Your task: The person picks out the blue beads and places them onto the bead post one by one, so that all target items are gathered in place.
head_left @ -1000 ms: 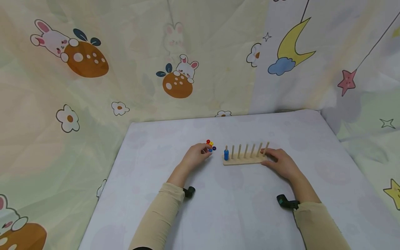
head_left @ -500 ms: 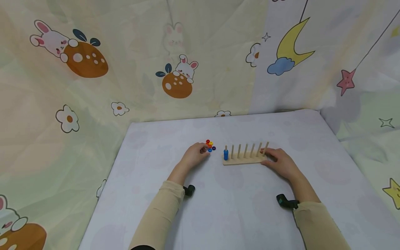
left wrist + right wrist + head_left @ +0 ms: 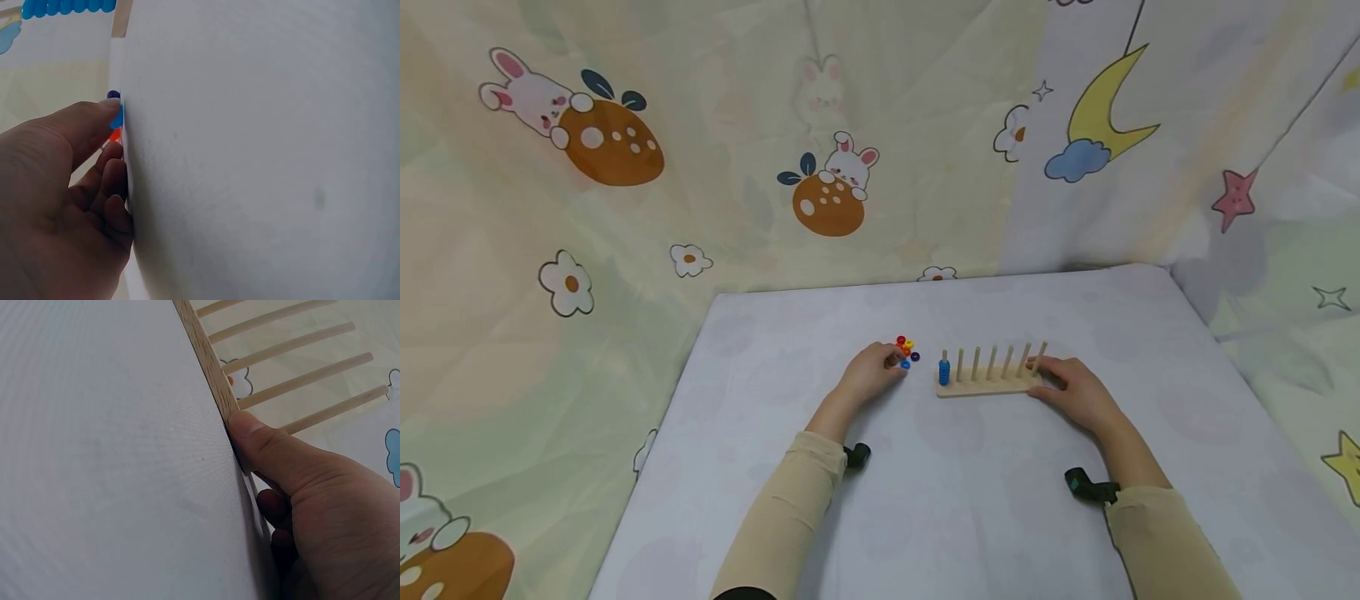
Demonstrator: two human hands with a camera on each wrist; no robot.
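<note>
At the left of the wooden peg rack (image 3: 988, 388) my left hand (image 3: 867, 372) pinches a blue bead (image 3: 117, 117) at the tabletop, thumb tip against it and the other fingers curled below. The index fingertip is mostly hidden. Just beyond lie a red bead (image 3: 901, 339), a yellow bead (image 3: 909, 343), an orange-red bead (image 3: 906, 352) and a dark purple bead (image 3: 915, 357). Blue beads (image 3: 943, 372) are stacked on the rack's leftmost peg; its other pegs are bare. My right hand (image 3: 1075, 390) grips the rack's right end, thumb on the near edge of the base (image 3: 215, 378).
A white cloth-covered table (image 3: 970, 500) lies under everything. Behind it hangs a printed curtain (image 3: 737, 150) with rabbits, flowers and a moon. Dark wrist cameras (image 3: 857, 456) sit at both sleeve cuffs.
The left fingers have shifted slightly around the blue bead, which has come a little nearer to me. The right hand and the rack stay in place.
</note>
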